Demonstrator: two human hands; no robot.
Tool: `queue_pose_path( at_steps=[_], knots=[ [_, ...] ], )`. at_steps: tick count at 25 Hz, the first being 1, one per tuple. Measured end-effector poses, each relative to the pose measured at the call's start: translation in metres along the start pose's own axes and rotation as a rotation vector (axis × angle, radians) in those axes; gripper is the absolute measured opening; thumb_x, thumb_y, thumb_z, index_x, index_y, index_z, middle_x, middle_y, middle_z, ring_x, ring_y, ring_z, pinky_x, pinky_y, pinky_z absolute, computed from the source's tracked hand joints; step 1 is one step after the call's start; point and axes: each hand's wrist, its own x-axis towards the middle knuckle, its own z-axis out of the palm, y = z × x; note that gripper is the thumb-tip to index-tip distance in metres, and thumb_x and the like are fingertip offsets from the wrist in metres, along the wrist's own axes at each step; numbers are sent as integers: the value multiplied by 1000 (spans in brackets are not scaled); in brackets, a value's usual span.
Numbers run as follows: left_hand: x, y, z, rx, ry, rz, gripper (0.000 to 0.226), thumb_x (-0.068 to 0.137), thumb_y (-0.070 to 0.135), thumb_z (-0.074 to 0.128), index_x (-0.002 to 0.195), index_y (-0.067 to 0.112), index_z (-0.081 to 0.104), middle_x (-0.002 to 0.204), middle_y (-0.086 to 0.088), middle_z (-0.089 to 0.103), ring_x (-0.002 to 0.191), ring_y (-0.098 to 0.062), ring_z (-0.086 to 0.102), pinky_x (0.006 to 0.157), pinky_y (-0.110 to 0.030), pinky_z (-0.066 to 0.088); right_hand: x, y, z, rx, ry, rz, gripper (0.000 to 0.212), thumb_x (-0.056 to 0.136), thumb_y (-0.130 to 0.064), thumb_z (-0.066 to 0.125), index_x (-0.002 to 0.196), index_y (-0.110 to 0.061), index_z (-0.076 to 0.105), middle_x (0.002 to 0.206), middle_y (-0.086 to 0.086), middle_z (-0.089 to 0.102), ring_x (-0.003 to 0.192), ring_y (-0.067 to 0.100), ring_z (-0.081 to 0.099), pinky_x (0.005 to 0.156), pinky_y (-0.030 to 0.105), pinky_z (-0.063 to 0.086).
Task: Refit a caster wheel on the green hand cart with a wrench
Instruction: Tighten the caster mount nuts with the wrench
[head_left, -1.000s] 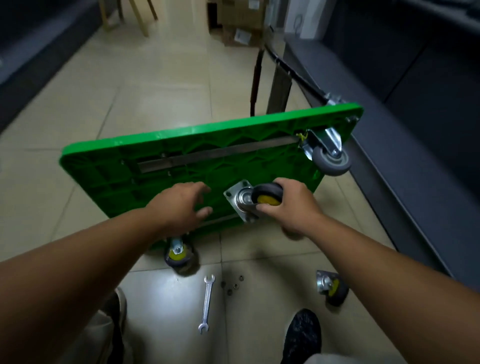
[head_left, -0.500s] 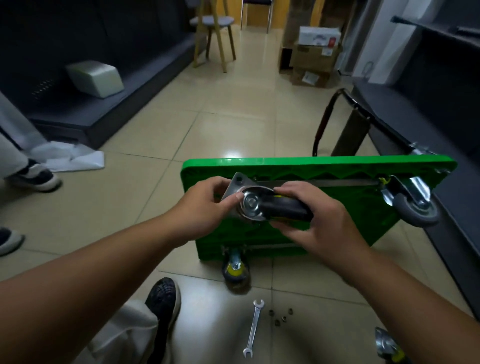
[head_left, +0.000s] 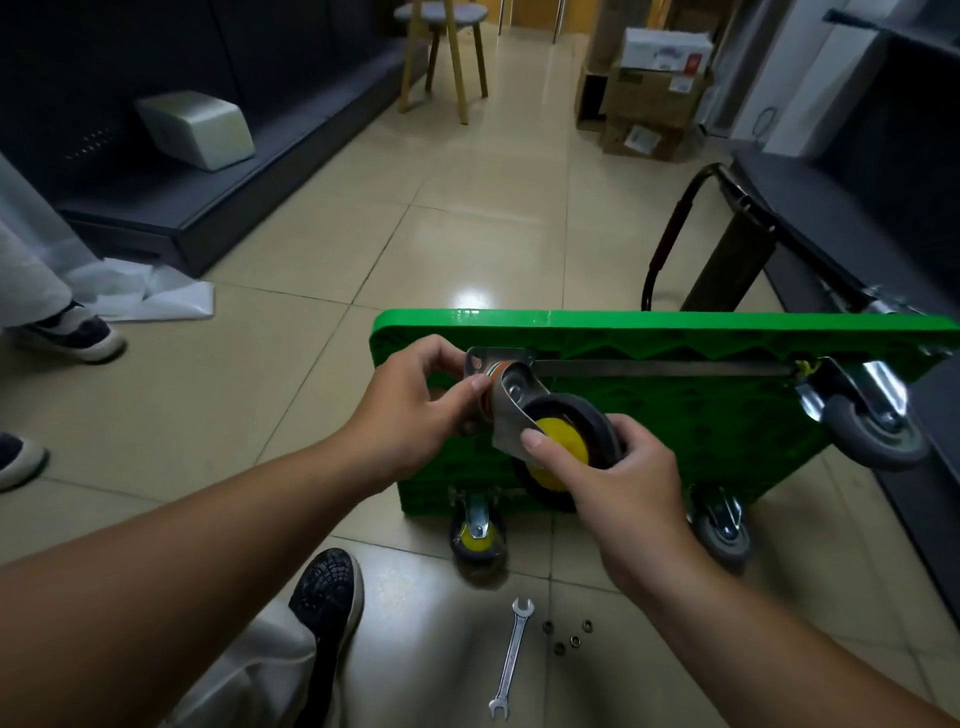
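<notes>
Left hand (head_left: 415, 410): we are pinching the mounting plate (head_left: 475, 358) of the caster wheel (head_left: 566, 431) between thumb and fingertips, holding it at the upper left corner of the green hand cart (head_left: 701, 415), which is standing on its long edge on the floor (head_left: 467, 218). Right hand (head_left: 623, 483): we are gripping the caster wheel by its black tyre, thumb lying across the yellow hub. Further right, a grey caster (head_left: 872, 431) is sitting at the cart's upper right corner. Below the hands, the wrench (head_left: 511, 660) is lying untouched on the floor, with four loose nuts (head_left: 574, 640) just beside it on its right.
</notes>
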Motion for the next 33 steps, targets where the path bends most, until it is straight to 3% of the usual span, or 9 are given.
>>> queue_pose_path(
  at_steps=[4, 8, 11, 14, 18, 21, 27, 30, 33],
  knots=[
    [-2, -21, 13, 60, 78, 55, 8, 96, 14, 68, 93, 14, 61, 84, -4, 70, 68, -21, 71, 68, -46, 61, 2, 1, 11, 318, -190, 369, 40, 76, -17, 84, 111, -7, 68, 95, 8, 78, 83, 17, 74, 70, 25, 56],
    [0, -32, 15, -45, 93, 36, 7, 96, 12, 68, 93, 10, 62, 85, -10, 71, 77, -20, 70, 73, -44, 61, 13, -4, 12, 378, -423, 490, 27, 90, -22, 70, 110, -5, 72, 104, 17, 75, 89, 22, 71, 86, 35, 56],
    [8, -32, 10, 33, 43, 46, 5, 95, 14, 69, 93, 14, 64, 88, -1, 71, 77, -10, 70, 72, -36, 60, 14, 7, 25, 330, -414, 407, 26, 94, -25, 67, 111, -7, 72, 102, 14, 76, 94, 23, 72, 88, 34, 57],
    [23, -29, 0, 362, 32, 213, 8, 94, 24, 71, 98, 21, 66, 92, 10, 69, 85, -5, 66, 79, -32, 56, 17, 16, 38, 258, -366, 332, 24, 95, -27, 67, 108, -8, 72, 97, 11, 77, 88, 19, 73, 76, 27, 56],
    [47, -16, -24, 891, 64, 468, 53, 82, 54, 70, 127, 27, 60, 120, 1, 55, 113, -18, 48, 94, -32, 35, 24, 23, 41, 108, -342, 225, 23, 93, -33, 70, 107, -16, 70, 96, 2, 77, 93, 17, 72, 87, 36, 58],
    [60, -12, -36, 889, 19, 431, 54, 74, 63, 69, 120, 34, 66, 130, 1, 51, 125, -21, 41, 98, -34, 26, 31, 27, 44, 41, -340, 192, 24, 90, -38, 71, 107, -21, 69, 98, 0, 76, 95, 17, 72, 94, 47, 56],
    [66, -17, -39, 1012, -20, 474, 36, 74, 61, 65, 94, 32, 71, 136, 0, 52, 133, -31, 35, 103, -41, 23, 37, 35, 56, 30, -313, 192, 28, 87, -42, 72, 106, -22, 68, 97, -2, 75, 93, 16, 72, 93, 48, 56],
    [64, -27, -39, 1077, -6, 461, 40, 72, 61, 66, 97, 30, 68, 137, -2, 52, 134, -33, 36, 107, -50, 26, 37, 39, 62, -1, -276, 187, 37, 79, -50, 72, 103, -22, 68, 94, -3, 75, 90, 15, 71, 90, 49, 57],
    [65, -34, -36, 1025, 99, 397, 61, 71, 61, 72, 117, 23, 58, 130, -6, 53, 124, -29, 45, 106, -45, 30, 45, 40, 67, -24, -246, 160, 26, 87, -40, 72, 104, -21, 67, 94, -4, 74, 89, 14, 71, 89, 46, 58]
  ],
)
